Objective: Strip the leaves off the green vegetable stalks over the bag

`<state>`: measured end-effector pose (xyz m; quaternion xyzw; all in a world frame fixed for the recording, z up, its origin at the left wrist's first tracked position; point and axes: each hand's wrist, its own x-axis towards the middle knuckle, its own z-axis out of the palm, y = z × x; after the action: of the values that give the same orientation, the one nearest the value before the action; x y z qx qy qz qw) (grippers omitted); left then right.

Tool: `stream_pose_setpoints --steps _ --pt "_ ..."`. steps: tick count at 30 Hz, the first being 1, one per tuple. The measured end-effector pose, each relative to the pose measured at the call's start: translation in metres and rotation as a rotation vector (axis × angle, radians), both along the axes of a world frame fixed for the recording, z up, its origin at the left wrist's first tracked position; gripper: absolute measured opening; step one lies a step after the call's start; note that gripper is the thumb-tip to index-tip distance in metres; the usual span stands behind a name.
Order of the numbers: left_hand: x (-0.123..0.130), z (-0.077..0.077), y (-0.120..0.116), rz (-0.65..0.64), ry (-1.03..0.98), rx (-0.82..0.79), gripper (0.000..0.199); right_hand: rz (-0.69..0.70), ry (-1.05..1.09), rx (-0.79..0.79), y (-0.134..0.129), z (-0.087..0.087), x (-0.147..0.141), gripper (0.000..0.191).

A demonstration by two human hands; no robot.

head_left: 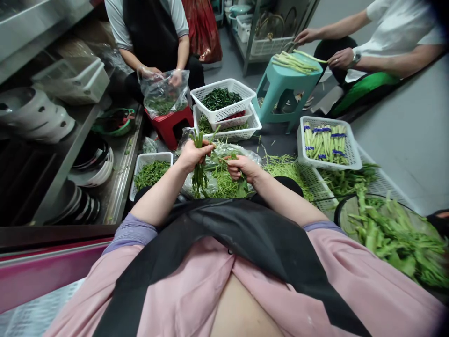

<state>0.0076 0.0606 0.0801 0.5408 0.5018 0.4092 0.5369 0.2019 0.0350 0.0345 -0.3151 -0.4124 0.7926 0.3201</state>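
Note:
My left hand (192, 155) is closed round a bunch of green leafy stems (199, 180), whose ends stick out above and below the fist. To its right, my right hand (242, 167) pinches a leafy green stem (242, 185); a thin strand spans the gap between the two hands. Beneath them lies a pile of cut green stalks (228, 182) on clear plastic. At the left, a white basket (151, 157) holds leafy greens.
Stacked white baskets (224, 112) with green peppers stand ahead. Banded stalks fill a white basket (329, 161) at right, near a round container of greens (396, 234). One co-worker handles a plastic bag (164, 96) on a red stool; another has stalks on a teal stool (284, 91).

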Motion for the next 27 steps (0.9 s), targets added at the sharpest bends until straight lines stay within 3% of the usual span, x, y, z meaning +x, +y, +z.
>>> stream_pose_setpoints --steps 10,15,19,22,25,27 --pt "0.004 -0.004 0.000 -0.029 0.082 0.033 0.022 0.127 0.073 -0.084 -0.002 -0.006 -0.002 0.028" --pt "0.004 -0.004 0.000 -0.078 0.148 0.096 0.023 0.138 0.029 -0.115 -0.003 -0.003 -0.003 0.037" --pt "-0.001 0.003 -0.002 -0.018 0.177 0.191 0.024 -0.070 -0.170 -0.029 0.002 -0.016 -0.004 0.027" --pt "-0.005 0.009 -0.003 0.032 0.156 0.223 0.024 -0.297 -0.527 0.138 0.010 -0.042 0.003 0.014" --pt "-0.004 0.007 -0.004 0.030 0.157 0.124 0.021 -0.429 -0.781 0.261 0.018 -0.068 0.014 0.022" --pt "-0.002 0.002 -0.004 0.008 0.152 0.028 0.018 -0.476 -0.816 0.300 0.023 -0.076 0.017 0.027"
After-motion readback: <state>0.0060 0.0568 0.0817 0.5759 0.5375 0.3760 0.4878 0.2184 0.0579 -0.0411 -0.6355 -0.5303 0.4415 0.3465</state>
